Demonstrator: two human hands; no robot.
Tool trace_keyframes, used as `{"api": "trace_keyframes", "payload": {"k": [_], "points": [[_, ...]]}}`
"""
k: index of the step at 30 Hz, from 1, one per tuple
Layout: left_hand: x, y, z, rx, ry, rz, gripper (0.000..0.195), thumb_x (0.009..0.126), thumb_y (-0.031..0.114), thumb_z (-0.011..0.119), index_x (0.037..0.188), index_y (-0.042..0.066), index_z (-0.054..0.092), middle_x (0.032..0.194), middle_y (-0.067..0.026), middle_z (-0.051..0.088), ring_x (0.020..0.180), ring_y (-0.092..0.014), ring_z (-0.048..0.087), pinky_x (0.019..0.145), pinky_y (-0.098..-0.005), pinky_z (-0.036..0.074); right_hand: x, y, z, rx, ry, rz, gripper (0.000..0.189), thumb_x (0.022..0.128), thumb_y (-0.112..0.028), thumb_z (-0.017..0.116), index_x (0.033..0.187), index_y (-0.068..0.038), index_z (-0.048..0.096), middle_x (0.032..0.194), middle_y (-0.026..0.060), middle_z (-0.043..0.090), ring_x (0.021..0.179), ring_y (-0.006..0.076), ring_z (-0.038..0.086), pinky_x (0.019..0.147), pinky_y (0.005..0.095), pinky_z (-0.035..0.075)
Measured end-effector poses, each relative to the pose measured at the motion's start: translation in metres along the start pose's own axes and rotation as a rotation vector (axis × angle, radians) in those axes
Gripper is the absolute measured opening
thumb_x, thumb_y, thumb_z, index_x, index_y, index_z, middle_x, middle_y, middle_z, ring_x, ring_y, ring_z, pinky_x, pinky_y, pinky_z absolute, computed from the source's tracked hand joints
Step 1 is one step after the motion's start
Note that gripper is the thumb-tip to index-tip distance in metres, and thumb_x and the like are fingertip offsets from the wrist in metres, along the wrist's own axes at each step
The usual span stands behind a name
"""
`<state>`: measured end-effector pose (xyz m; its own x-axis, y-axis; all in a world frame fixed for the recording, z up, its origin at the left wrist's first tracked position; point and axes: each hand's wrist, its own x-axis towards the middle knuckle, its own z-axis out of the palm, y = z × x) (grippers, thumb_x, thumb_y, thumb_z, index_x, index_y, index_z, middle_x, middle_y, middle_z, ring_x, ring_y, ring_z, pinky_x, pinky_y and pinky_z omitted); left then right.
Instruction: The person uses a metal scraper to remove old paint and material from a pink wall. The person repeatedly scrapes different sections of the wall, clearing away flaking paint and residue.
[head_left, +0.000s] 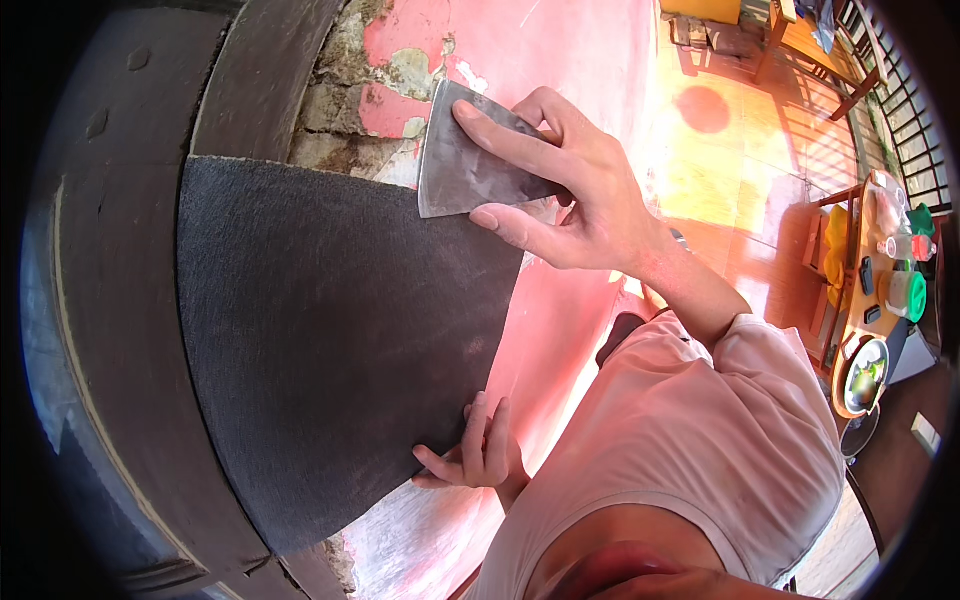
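My right hand (585, 180) grips a putty knife by its hidden handle. Its wide metal blade (469, 161) lies under my index finger and thumb, overlapping the upper edge of a dark grey sheet (337, 322); whether it touches the sheet cannot be told. The sheet has a rough, fibrous-looking surface, its material unclear. It lies over part of a flaking pink wall (487, 45) and runs along a dark wooden frame (127, 300). My left hand (476, 454) holds the sheet's lower right corner, with some fingers hidden behind it.
Bare blocks (330, 127) show where paint has peeled. To the right, a wooden table (855, 330) bears a plate of food (866, 379), a green-lidded jar (904, 292) and a plastic bottle (907, 246). A wooden chair (821, 52) stands on the tiled floor (750, 150) beside a metal grille (907, 112).
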<state>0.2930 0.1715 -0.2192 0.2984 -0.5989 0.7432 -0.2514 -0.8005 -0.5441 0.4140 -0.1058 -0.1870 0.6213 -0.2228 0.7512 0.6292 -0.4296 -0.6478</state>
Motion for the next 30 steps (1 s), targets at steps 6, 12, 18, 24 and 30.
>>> {"api": "trace_keyframes", "payload": {"k": [6,12,18,24,30], "points": [[0.005,-0.010,0.014,-0.015,0.066,0.099,0.032,0.090,0.003,0.071,0.076,0.032,0.069,0.087,0.0151,0.076,0.137,-0.050,0.046,0.124,-0.0602,0.010,0.006,0.003,-0.004,0.020,-0.036,0.056,0.069,0.075,-0.028,0.081,0.137,-0.004,0.063,0.082,0.0094,0.053,0.069,0.0203,0.048,0.057,0.0315,0.041],[0.004,-0.002,0.021,-0.018,0.075,0.068,0.034,0.087,0.000,0.072,0.075,0.032,0.068,0.085,0.0171,0.075,0.137,-0.050,0.047,0.123,-0.0609,0.010,0.005,0.014,-0.003,0.019,-0.026,0.011,0.069,0.075,-0.029,0.081,0.137,-0.005,0.064,0.081,0.0091,0.052,0.067,0.0199,0.048,0.054,0.0308,0.040],[0.002,0.002,0.027,-0.014,0.083,0.083,0.034,0.089,0.002,0.071,0.075,0.033,0.067,0.084,0.0189,0.074,0.137,-0.051,0.047,0.123,-0.0620,0.011,0.005,0.019,-0.004,0.021,-0.060,0.067,0.068,0.075,-0.030,0.081,0.136,-0.005,0.065,0.080,0.0092,0.050,0.067,0.0203,0.047,0.055,0.0313,0.040],[0.005,-0.001,0.036,-0.001,0.091,0.108,0.035,0.090,0.002,0.071,0.075,0.033,0.066,0.081,0.0201,0.073,0.136,-0.051,0.048,0.122,-0.0635,0.010,0.015,0.026,0.010,0.039,0.014,-0.019,0.071,0.075,-0.032,0.083,0.138,-0.006,0.064,0.085,0.0107,0.052,0.068,0.0208,0.047,0.057,0.0309,0.040],[0.002,0.003,0.039,0.029,0.096,0.016,0.035,0.092,0.003,0.069,0.075,0.033,0.065,0.080,0.0214,0.072,0.137,-0.047,0.048,0.123,-0.0626,0.009,0.011,0.041,0.020,0.061,0.184,-0.044,0.070,0.081,-0.028,0.082,0.141,-0.001,0.058,0.090,0.0079,0.055,0.075,0.0164,0.050,0.063,0.0276,0.040]]}}
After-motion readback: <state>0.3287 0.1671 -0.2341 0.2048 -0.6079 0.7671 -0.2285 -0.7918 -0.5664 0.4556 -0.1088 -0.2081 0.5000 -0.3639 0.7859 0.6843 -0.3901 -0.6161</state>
